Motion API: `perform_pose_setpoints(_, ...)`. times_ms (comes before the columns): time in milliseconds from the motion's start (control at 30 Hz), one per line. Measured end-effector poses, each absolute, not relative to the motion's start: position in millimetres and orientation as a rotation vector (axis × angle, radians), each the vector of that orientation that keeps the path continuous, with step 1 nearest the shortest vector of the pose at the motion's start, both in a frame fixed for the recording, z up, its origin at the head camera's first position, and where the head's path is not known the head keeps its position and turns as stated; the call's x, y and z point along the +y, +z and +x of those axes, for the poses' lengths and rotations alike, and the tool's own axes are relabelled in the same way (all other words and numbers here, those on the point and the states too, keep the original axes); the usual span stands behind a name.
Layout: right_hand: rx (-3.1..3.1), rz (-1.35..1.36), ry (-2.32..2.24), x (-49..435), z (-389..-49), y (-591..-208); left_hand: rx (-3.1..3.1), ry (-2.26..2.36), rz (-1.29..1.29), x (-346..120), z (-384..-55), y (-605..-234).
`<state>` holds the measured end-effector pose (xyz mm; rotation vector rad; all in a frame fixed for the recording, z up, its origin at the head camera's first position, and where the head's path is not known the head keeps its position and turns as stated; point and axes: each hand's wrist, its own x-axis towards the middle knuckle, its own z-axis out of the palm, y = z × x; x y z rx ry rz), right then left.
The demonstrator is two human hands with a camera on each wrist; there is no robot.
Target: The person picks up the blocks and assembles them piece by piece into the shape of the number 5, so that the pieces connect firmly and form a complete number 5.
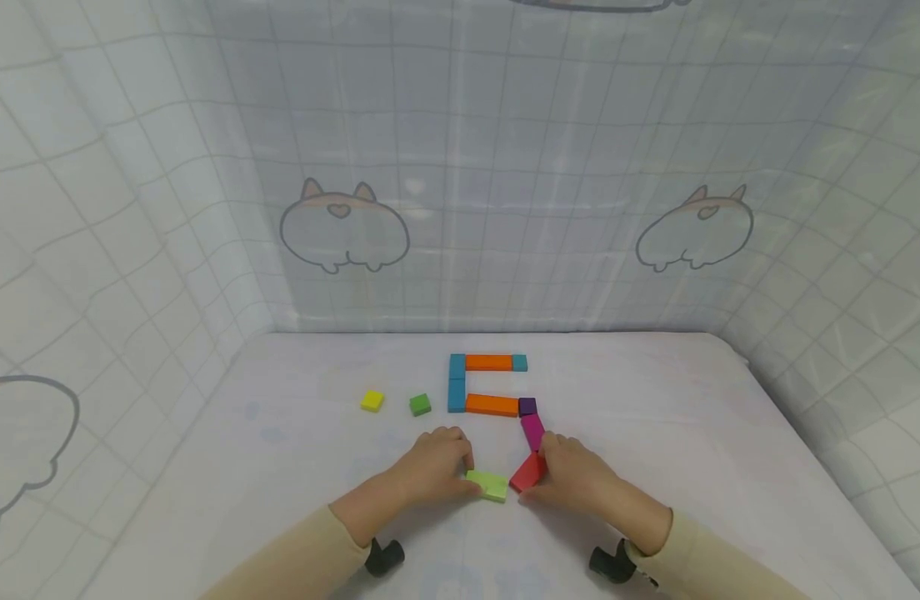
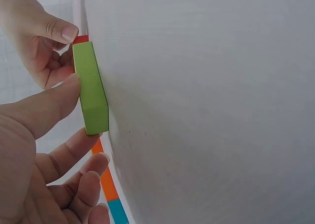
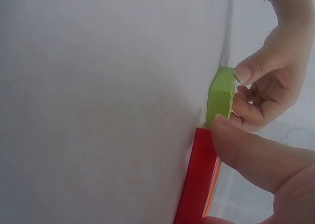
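My left hand (image 1: pixel 432 467) pinches a light green block (image 1: pixel 493 486) at its left end, thumb on the near side. In the left wrist view the thumb lies along the block and the index fingertip is at its end. A red block (image 1: pixel 527 473) lies tilted just right of the green one. Thumb and fingers of my right hand (image 1: pixel 578 477) grip it from either side. In the right wrist view the right thumb tip sits where the red block (image 3: pixel 197 177) and green block (image 3: pixel 220 98) meet. A magenta block (image 1: pixel 532 432) adjoins the red one's upper end.
Beyond the hands, a dark purple block (image 1: pixel 527 407), orange blocks (image 1: pixel 492 405) and blue blocks (image 1: pixel 457 383) form a connected angular line. A green block (image 1: pixel 420 405) and a yellow block (image 1: pixel 372 401) lie loose to the left. A patterned curtain (image 1: pixel 505 208) surrounds the white table (image 1: pixel 295 450).
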<state>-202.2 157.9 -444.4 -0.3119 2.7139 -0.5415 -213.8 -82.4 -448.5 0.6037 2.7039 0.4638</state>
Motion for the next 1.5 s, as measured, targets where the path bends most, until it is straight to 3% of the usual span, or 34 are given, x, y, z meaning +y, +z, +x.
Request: perform_pose_setpoints(1500, 2.728, -0.309, -0.559, 156.5, -200.7, -447.5, 2.719, 0.437, 0.623, -81.8, -208.5, -444.6)
